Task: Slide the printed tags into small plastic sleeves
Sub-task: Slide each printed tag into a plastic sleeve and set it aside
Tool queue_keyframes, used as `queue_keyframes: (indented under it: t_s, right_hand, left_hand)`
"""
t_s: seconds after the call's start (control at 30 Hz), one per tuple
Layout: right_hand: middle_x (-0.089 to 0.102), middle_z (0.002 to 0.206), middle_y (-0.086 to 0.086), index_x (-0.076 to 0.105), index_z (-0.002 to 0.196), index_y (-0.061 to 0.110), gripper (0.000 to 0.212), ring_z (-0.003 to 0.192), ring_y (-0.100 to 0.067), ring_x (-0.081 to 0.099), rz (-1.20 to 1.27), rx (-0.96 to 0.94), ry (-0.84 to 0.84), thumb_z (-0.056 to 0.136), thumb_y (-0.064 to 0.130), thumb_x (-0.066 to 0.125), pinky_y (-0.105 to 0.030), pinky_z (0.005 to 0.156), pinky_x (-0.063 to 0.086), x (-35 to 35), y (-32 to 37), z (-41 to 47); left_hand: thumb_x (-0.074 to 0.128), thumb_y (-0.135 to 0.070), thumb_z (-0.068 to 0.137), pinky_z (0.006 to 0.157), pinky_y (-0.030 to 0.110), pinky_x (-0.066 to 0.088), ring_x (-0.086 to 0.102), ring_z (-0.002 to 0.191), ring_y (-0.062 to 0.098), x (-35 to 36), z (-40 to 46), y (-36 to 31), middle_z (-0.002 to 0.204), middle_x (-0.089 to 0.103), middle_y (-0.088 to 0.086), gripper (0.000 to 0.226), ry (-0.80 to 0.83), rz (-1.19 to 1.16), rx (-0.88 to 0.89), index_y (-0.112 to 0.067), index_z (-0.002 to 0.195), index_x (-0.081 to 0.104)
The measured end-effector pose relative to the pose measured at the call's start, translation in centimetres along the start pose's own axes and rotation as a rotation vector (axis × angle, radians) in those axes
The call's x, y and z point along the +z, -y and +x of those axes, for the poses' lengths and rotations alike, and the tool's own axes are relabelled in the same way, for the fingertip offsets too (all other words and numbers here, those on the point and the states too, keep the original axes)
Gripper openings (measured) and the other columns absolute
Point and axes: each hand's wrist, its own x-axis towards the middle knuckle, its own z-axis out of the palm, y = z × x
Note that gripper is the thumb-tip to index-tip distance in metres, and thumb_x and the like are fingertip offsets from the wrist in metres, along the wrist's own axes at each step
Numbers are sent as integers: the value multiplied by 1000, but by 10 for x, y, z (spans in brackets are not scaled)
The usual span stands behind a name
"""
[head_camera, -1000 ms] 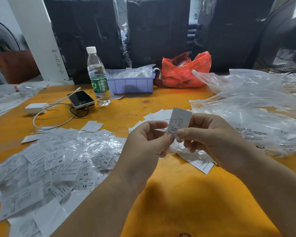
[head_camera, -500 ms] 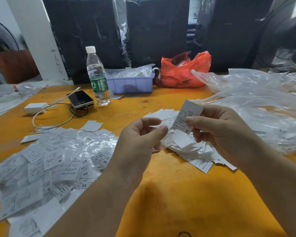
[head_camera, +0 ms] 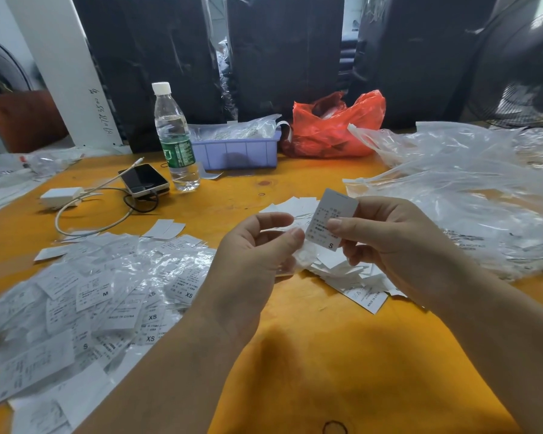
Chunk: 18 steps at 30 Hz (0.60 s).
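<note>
My right hand [head_camera: 398, 242] pinches a white printed tag [head_camera: 331, 219] marked "S", held upright above the orange table [head_camera: 326, 355]. My left hand [head_camera: 251, 264] is just left of it, thumb and forefinger curled round a thin clear plastic sleeve [head_camera: 276, 230] that is hard to make out. The tag's lower left corner is close to my left fingertips. Under my hands lies a heap of loose tags [head_camera: 355, 277]. A spread of tags in sleeves [head_camera: 107, 296] covers the table on the left.
Large clear plastic bags [head_camera: 483, 198] fill the right side. Behind stand a water bottle [head_camera: 174, 136], a phone [head_camera: 143, 180] with a cable and white charger [head_camera: 60, 194], a purple tray [head_camera: 235, 151], a red bag [head_camera: 333, 130] and a fan [head_camera: 521, 64].
A second ago both hands met at the tag. My right hand then drew the tag up and to the right, and it now sits close to my left fingertips again.
</note>
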Motion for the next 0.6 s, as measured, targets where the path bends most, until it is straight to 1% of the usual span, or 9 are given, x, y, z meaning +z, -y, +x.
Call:
queue_keyframes:
  t_s: [0.1, 0.17, 0.23, 0.4, 0.47, 0.53, 0.6]
  right_hand:
    - [67, 81, -16, 76, 93, 8, 20, 58, -12, 54, -1, 18, 53, 78, 18, 69, -23, 55, 47, 2, -2, 0]
    - [67, 79, -13, 76, 93, 8, 21, 57, -11, 53, 21, 35, 73, 77, 19, 69, -21, 54, 47, 3, -4, 0]
    - [67, 77, -11, 77, 92, 9, 20, 57, -11, 53, 37, 48, 81, 76, 20, 69, -21, 53, 46, 4, -4, 1]
    - [67, 77, -9, 77, 91, 10, 28, 58, -10, 54, 40, 47, 86, 70, 28, 71, -22, 54, 46, 6, -6, 0]
    - [66, 74, -8, 77, 89, 11, 25, 58, -10, 53, 43, 48, 81, 71, 28, 71, -23, 54, 46, 7, -7, 0]
    - [65, 71, -5, 76, 87, 12, 21, 57, -10, 52, 47, 45, 70, 73, 27, 71, -23, 54, 46, 8, -7, 0]
    - [66, 70, -6, 76, 84, 12, 20, 56, -10, 52, 47, 40, 55, 71, 28, 72, -23, 54, 46, 8, -7, 0]
  left_hand:
    - [73, -21, 79, 56, 20, 50, 56, 55, 6, 0, 0, 1, 78, 73, -2, 23, 13, 12, -14, -20, 101, 67]
    - [73, -28, 71, 58, 21, 52, 57, 56, 6, 0, 0, 1, 79, 73, -1, 32, 22, 11, -21, -20, 101, 67]
    - [72, -31, 68, 60, 22, 53, 59, 58, 7, 0, 0, 1, 79, 73, 0, 36, 35, 20, -27, -21, 102, 67]
    - [72, -26, 68, 64, 24, 57, 62, 64, 9, 0, -1, 2, 83, 75, 1, 38, 61, 30, -10, -18, 105, 65]
    - [73, -22, 70, 67, 26, 58, 64, 65, 10, 0, -1, 2, 82, 74, 0, 36, 62, 39, -1, -19, 105, 65]
    - [74, -17, 73, 67, 25, 57, 66, 68, 10, 0, -1, 2, 83, 73, 1, 34, 66, 44, 2, -19, 106, 64]
    - [75, -18, 70, 66, 23, 57, 66, 72, 11, 0, -2, 2, 87, 71, 7, 37, 70, 51, 8, -20, 106, 65]
